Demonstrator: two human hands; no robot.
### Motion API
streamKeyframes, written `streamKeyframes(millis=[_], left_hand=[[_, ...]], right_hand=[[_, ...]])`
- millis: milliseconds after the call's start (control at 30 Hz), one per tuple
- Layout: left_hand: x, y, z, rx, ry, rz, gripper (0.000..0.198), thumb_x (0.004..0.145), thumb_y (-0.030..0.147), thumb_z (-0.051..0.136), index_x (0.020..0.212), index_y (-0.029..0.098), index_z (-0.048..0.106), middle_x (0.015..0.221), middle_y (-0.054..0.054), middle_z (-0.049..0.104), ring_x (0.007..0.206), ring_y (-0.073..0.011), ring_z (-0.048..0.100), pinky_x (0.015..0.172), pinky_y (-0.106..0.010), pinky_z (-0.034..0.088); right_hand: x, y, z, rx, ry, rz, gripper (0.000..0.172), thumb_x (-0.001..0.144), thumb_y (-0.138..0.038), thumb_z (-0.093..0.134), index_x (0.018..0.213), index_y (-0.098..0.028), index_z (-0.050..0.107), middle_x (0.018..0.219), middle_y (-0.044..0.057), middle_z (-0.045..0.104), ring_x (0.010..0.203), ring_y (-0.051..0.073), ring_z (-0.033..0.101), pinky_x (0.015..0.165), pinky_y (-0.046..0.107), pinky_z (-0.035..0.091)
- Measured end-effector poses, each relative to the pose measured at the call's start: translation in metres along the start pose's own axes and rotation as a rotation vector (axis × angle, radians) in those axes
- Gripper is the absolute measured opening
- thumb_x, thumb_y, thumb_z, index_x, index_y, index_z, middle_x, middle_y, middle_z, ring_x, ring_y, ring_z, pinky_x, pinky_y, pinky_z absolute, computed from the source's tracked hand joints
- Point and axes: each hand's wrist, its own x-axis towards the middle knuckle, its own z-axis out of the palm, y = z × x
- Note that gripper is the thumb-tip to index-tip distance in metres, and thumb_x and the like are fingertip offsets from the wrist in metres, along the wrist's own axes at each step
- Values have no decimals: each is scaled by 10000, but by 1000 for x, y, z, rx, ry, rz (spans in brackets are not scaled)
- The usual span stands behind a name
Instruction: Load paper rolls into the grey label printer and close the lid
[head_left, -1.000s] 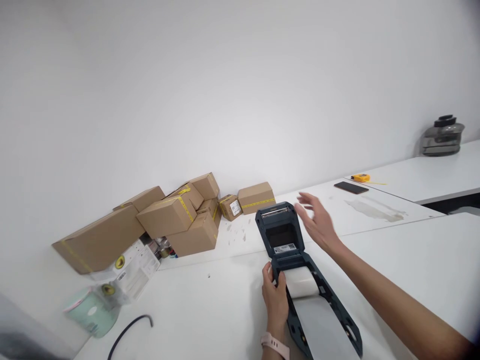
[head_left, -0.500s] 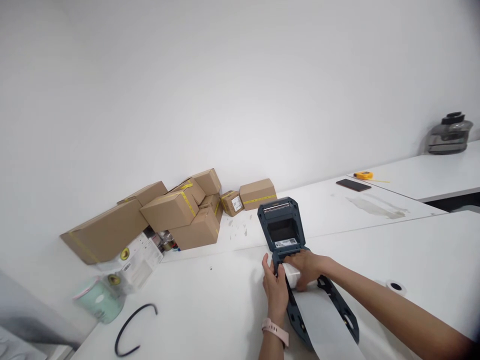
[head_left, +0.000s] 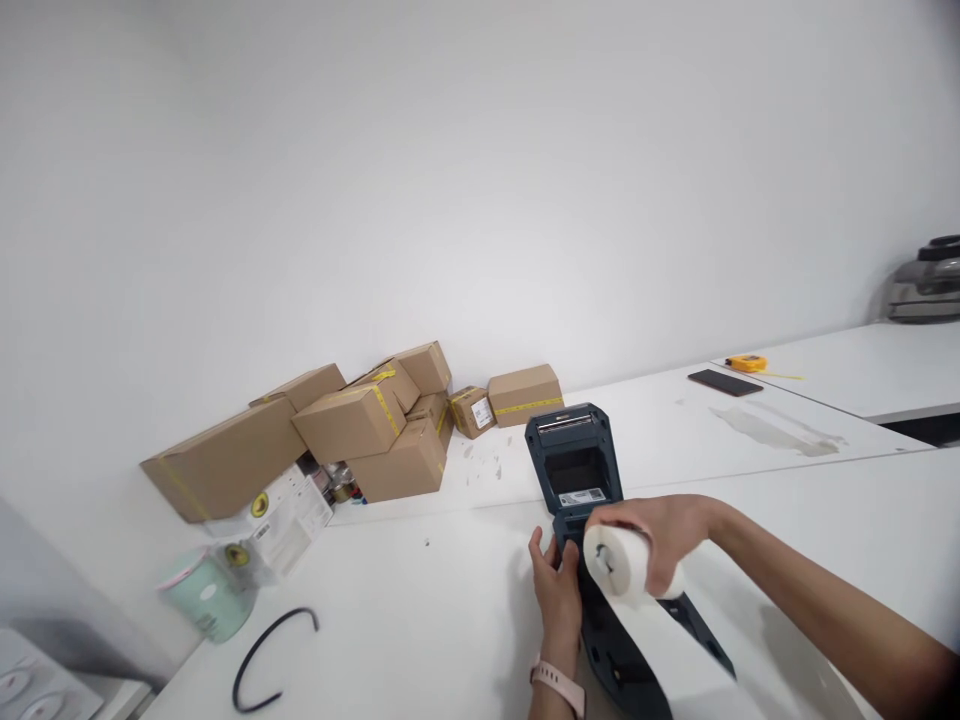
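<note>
A dark blue-grey label printer (head_left: 577,470) stands on the white table with its lid swung up. My right hand (head_left: 664,535) is wrapped round a white paper roll (head_left: 619,560) and holds it above the printer's body. The roll's hollow end faces left, and a wide paper strip (head_left: 671,650) hangs from it towards me, over the printer's front part. My left hand (head_left: 556,585), with a pink wristband, grips the left side of the printer, thumb on the rim. The roll and the right hand hide part of the printer's inside.
Several cardboard boxes (head_left: 352,420) are piled at the back left. A mint-green canister (head_left: 210,595) and a black curved strip (head_left: 255,655) lie left. Back right are a black phone (head_left: 725,382), a yellow tape measure (head_left: 746,363) and a grey see-through container (head_left: 926,285).
The paper roll has come up out of the printer's body in my right hand, and its end now shows. My left hand stays at the printer's side. The view has shifted slightly.
</note>
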Motion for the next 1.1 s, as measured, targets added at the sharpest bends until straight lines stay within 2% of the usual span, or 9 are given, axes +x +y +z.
streamKeyframes(millis=[167,267,367,567,767,867,933,1033,1100], left_hand=[[-1,2,-1,34,-4,13,770,824,524,646,1422,139,351,1365,-206,581,1235,-262,578,1025,-335,429],[-2,3,-1,51,6,9,785,819,563,633,1425,144,363,1378,-212,565,1249,-269,565,1025,-338,426],[-2,3,-2,71,11,-1,771,832,573,612,1434,162,361,1403,-198,546,1260,-256,555,1025,-326,429],[2,2,-2,90,9,-20,758,833,547,627,1432,172,354,1409,-183,545,1268,-247,551,1048,-322,419],[5,0,-4,95,0,-38,770,808,580,643,1419,197,374,1405,-163,557,1271,-255,552,1043,-335,431],[7,-1,-4,86,-6,-49,776,803,574,653,1424,212,362,1397,-156,568,1251,-250,573,1029,-334,444],[8,-2,-4,79,-6,-48,768,800,567,661,1416,214,369,1389,-153,576,1243,-243,581,1022,-327,450],[8,-2,-3,73,2,-30,708,783,560,680,1354,210,450,1343,-147,616,1216,-244,601,1012,-327,458],[8,-1,-3,74,-2,-6,646,769,555,692,1285,205,523,1283,-135,658,1181,-249,624,1000,-331,465]], right_hand=[[-65,2,-27,272,341,-158,757,608,-440,810,1298,-217,590,1232,97,665,1128,317,626,948,398,494],[-90,23,-38,376,546,-78,722,644,-441,791,1297,-217,579,1269,133,649,1131,350,624,902,429,525],[-98,60,-39,386,660,82,754,669,-407,780,1347,-219,512,1234,122,662,1091,336,638,865,419,544],[-86,134,-16,377,666,257,716,635,-326,781,1294,-224,518,1144,79,682,1093,306,616,881,372,518],[-74,148,3,392,655,286,759,605,-362,812,1302,-228,542,1229,101,670,1162,341,598,952,430,503],[-98,152,5,417,684,289,829,694,-451,764,1436,-276,438,1440,108,537,1346,333,466,1070,442,427],[-129,157,12,452,730,266,769,783,-507,680,1470,-300,402,1525,91,441,1414,305,382,1116,434,382],[-173,164,35,477,700,229,630,857,-577,564,1424,-313,494,1538,76,425,1422,302,370,1122,421,375],[-186,164,56,403,632,266,623,802,-582,639,1363,-319,575,1504,84,473,1405,329,392,1101,410,393]])
